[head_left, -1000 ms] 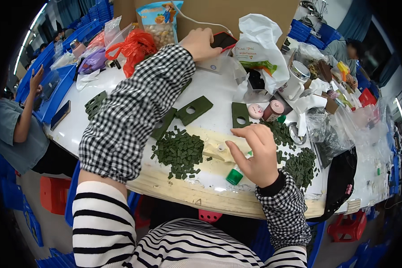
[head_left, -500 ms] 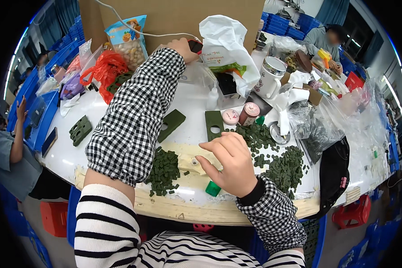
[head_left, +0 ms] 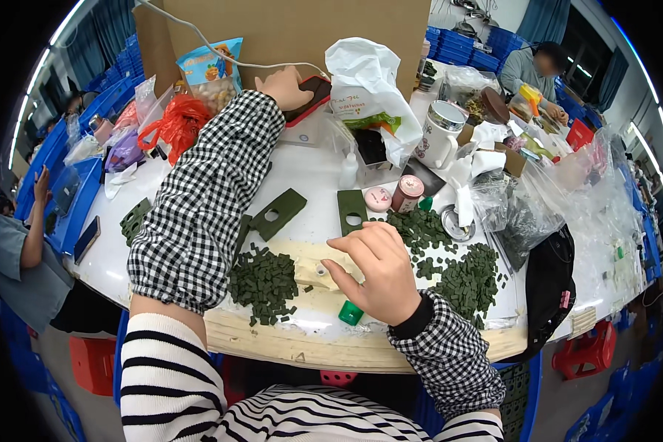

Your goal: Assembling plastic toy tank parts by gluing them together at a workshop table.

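In the head view, the left hand point(head_left: 287, 87) is now resting flat on the red phone point(head_left: 313, 96) at the far side of the counter point(head_left: 313, 177), having reached further back. The right hand point(head_left: 379, 272) is staying loosely curled, holding nothing visible, over the wooden block point(head_left: 313, 269) between two piles of small green pieces point(head_left: 264, 283), so sorting is pausing.

right hand point(head_left: 376, 276) shifted onto wooden board point(head_left: 324, 269), head tilted down

Bare tabletop point(head_left: 313, 173) amid clutter
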The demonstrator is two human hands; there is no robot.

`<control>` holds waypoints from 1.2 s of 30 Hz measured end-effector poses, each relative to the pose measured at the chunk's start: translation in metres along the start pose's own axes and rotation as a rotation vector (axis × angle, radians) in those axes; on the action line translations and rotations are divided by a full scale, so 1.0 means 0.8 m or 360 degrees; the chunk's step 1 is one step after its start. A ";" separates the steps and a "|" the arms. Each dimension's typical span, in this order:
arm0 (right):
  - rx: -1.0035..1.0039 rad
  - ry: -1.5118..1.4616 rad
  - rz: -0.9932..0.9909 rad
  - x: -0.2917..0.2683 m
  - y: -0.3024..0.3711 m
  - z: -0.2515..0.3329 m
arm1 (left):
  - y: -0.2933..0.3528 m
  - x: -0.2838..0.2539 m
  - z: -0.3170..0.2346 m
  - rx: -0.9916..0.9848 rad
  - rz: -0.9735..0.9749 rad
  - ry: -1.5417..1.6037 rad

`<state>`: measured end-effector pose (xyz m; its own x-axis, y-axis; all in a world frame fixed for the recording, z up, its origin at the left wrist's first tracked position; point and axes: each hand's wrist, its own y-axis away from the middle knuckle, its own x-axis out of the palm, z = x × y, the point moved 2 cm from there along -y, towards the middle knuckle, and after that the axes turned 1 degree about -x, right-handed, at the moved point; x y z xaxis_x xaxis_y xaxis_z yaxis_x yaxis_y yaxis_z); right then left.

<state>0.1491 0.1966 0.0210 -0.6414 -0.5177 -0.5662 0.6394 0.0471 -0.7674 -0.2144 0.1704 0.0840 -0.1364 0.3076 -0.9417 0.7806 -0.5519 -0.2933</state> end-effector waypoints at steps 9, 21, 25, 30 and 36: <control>0.0176 -0.0053 -0.0076 -0.008 -0.019 -0.017 | 0.179 -0.086 0.028 0.0700 -0.0107 0.0732; 0.0996 0.0422 0.0885 0.025 -0.180 -0.205 | 0.360 -0.092 0.042 0.0314 -0.0381 0.1395; 0.1111 0.0385 0.1197 0.061 -0.194 -0.203 | 0.348 -0.058 0.049 0.0257 -0.0700 0.1310; 0.1253 0.0147 0.1162 0.089 -0.200 -0.227 | 0.356 -0.038 0.054 0.0318 -0.0728 0.1090; 0.1356 0.0141 0.1167 0.086 -0.208 -0.261 | 0.352 -0.031 0.051 0.0319 -0.0754 0.1193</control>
<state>-0.0901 0.3319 0.0472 0.0022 -0.5406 -0.8412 0.9333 -0.3009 0.1958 -0.0160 -0.0239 0.0182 0.0712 0.9216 -0.3816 0.6137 -0.3420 -0.7116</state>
